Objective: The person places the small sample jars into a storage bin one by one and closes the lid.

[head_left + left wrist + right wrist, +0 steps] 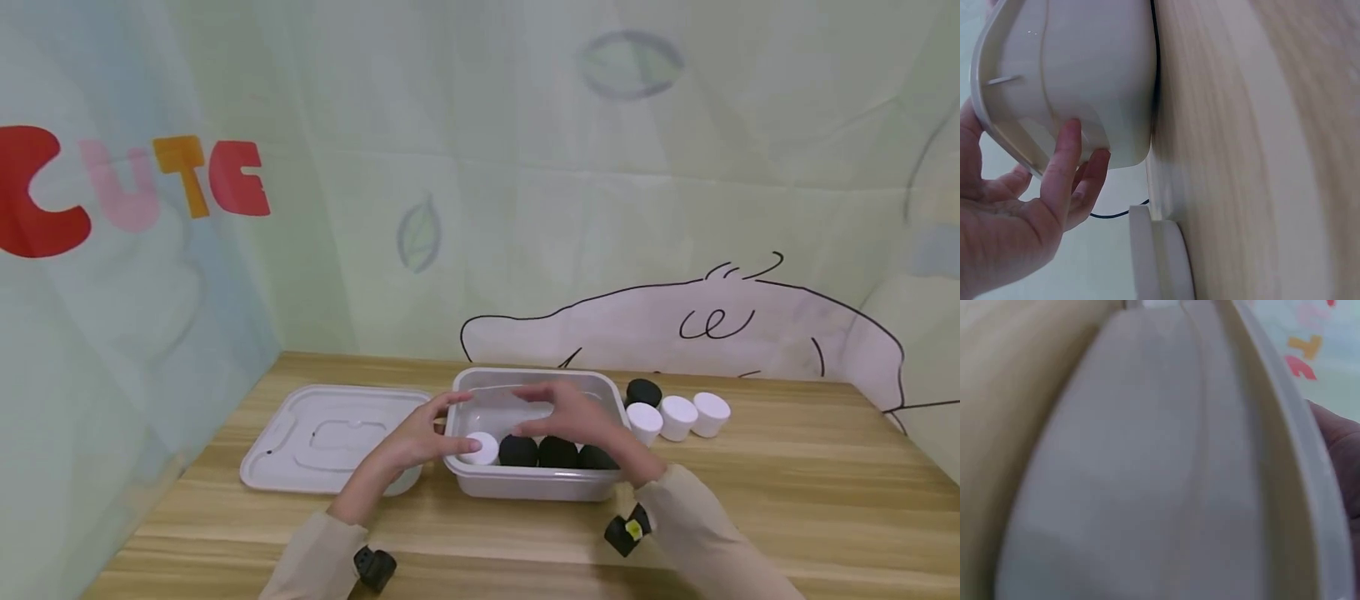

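A translucent plastic box (pixel 534 483) stands on the wooden table in the head view. Along its near wall sit a white jar (pixel 482 449) and three black jars (pixel 557 452). My left hand (pixel 429 433) holds the box's left end: the thumb reaches over the rim by the white jar. In the left wrist view its fingers (pixel 1079 169) lie against the outer wall of the box (pixel 1085 69). My right hand (pixel 572 417) hovers flat over the black jars, fingers straight and pointing left. The right wrist view is blurred and filled by the box wall (pixel 1147 475).
The box's lid (pixel 330 435) lies flat to the left. Right of the box stand a black jar (pixel 643 392) and three white jars (pixel 677 417). A printed curtain closes in the back and both sides. Bare tabletop (pixel 810 500) lies at the front right.
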`<action>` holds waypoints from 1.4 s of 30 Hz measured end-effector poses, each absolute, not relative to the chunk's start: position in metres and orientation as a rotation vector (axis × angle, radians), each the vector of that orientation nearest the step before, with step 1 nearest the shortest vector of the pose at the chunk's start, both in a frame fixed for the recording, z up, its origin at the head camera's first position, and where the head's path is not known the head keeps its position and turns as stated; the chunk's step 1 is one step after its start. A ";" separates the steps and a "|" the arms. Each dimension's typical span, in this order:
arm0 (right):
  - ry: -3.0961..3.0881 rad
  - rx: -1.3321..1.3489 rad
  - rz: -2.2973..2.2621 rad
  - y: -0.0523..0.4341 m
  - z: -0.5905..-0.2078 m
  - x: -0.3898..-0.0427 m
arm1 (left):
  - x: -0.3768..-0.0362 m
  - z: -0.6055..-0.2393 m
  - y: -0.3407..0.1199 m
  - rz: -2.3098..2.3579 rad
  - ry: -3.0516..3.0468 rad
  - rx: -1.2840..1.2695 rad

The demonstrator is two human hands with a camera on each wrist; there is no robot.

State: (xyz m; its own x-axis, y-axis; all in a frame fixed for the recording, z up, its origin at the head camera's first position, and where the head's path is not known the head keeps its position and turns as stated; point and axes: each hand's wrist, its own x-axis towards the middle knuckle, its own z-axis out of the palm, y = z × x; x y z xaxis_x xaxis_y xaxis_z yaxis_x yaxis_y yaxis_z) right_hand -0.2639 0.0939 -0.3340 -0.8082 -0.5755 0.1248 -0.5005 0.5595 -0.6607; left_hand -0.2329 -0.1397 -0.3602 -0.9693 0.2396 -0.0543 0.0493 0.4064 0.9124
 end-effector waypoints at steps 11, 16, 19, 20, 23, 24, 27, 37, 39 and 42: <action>2.795 -0.799 -1.249 0.173 -0.315 -0.265 | -0.230 -0.358 -0.140 1.583 2.499 0.246; 2.882 -0.654 -1.257 0.207 -0.313 -0.263 | -0.231 -0.358 -0.139 1.590 2.500 0.228; 2.906 -0.576 -1.261 0.227 -0.311 -0.262 | -0.231 -0.358 -0.139 1.601 2.498 0.205; 2.914 -0.557 -1.259 0.233 -0.311 -0.261 | -0.231 -0.359 -0.139 1.600 2.497 0.202; 2.924 -0.500 -1.258 0.251 -0.312 -0.261 | -0.232 -0.359 -0.139 1.589 2.502 0.214; 2.927 -0.480 -1.256 0.256 -0.312 -0.260 | -0.233 -0.359 -0.139 1.585 2.503 0.218; 2.933 -0.438 -1.258 0.271 -0.316 -0.261 | -0.232 -0.358 -0.139 1.589 2.504 0.211; 2.962 -0.341 -1.169 0.308 -0.340 -0.268 | -0.232 -0.359 -0.139 1.578 2.506 0.213; 2.974 -0.337 -1.147 0.312 -0.345 -0.269 | -0.232 -0.359 -0.139 1.570 2.508 0.217; 2.995 -0.330 -1.123 0.317 -0.353 -0.270 | -0.231 -0.358 -0.138 1.576 2.502 0.217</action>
State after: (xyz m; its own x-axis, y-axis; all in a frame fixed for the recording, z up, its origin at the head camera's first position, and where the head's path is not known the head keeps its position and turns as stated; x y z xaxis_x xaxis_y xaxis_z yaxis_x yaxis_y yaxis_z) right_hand -0.2704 0.3175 -0.3525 -0.9762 -0.1654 0.1403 -0.2168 0.7354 -0.6420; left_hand -0.2312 -0.1383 -0.3583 -0.9738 0.2158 -0.0713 0.0289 0.4284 0.9031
